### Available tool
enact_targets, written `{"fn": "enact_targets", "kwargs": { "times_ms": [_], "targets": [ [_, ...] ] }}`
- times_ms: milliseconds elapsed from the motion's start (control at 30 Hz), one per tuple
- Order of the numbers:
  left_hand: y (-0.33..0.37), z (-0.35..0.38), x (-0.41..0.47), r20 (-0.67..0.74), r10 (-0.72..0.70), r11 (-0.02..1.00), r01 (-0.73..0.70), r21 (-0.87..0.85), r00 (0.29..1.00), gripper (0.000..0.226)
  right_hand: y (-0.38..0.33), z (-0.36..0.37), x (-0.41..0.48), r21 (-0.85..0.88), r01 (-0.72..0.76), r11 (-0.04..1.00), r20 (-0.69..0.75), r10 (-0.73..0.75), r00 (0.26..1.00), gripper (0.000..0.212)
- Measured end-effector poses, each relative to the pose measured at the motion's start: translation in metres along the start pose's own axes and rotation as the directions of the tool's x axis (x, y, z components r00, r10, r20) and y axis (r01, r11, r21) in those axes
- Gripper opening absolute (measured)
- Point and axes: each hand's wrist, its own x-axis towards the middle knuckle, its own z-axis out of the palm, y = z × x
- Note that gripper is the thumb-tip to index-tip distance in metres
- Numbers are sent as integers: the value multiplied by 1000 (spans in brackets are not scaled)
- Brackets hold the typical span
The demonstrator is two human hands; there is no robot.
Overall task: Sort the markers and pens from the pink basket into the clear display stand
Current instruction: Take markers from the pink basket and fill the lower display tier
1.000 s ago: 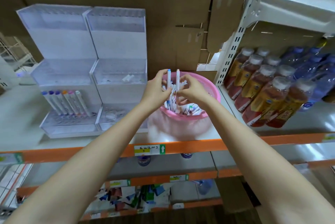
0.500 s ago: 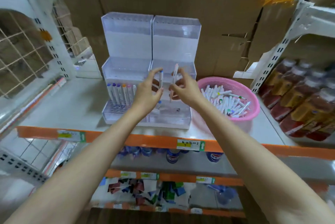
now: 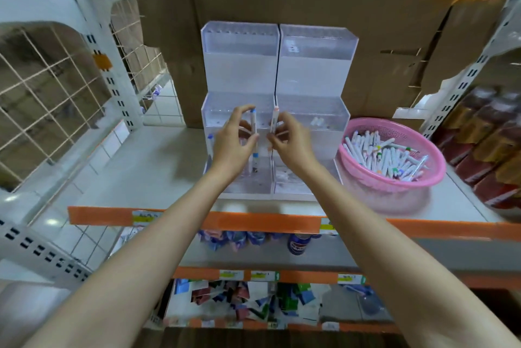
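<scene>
Two markers stand upright in my grip, one per hand. My left hand (image 3: 235, 141) pinches a blue-capped marker (image 3: 253, 129) between thumb and fingers; my right hand (image 3: 291, 142) pinches an orange-tipped marker (image 3: 273, 122) the same way. Both hands hover close together without touching, in front of the clear display stand (image 3: 315, 71), level with its middle tier and near the seam between its two halves. At 3 o'clock from the stand, just beside it on the grey shelf (image 3: 169, 167), sits the pink basket (image 3: 408, 182), piled with loose white markers (image 3: 386, 154). Further toward 3 o'clock stand blurred drink bottles (image 3: 485, 144).
</scene>
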Motion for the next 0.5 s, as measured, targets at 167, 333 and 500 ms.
{"fn": "enact_targets", "kwargs": {
  "times_ms": [167, 333, 500],
  "targets": [
    [-8, 4, 6, 0, 27, 1000, -27, -7, 1000, 52, 6, 14, 1, -27, 12, 1000, -73, -14, 997, 16],
    [-15, 7, 8, -21, 63, 998, -63, 7, 998, 50, 12, 15, -4, -93, 45, 995, -55, -50, 997, 28],
    [-16, 7, 6, 5, 83, 996, -84, 38, 996, 50, 18, 14, -3, -109, 32, 994, -80, -41, 996, 13]
  ]
}}
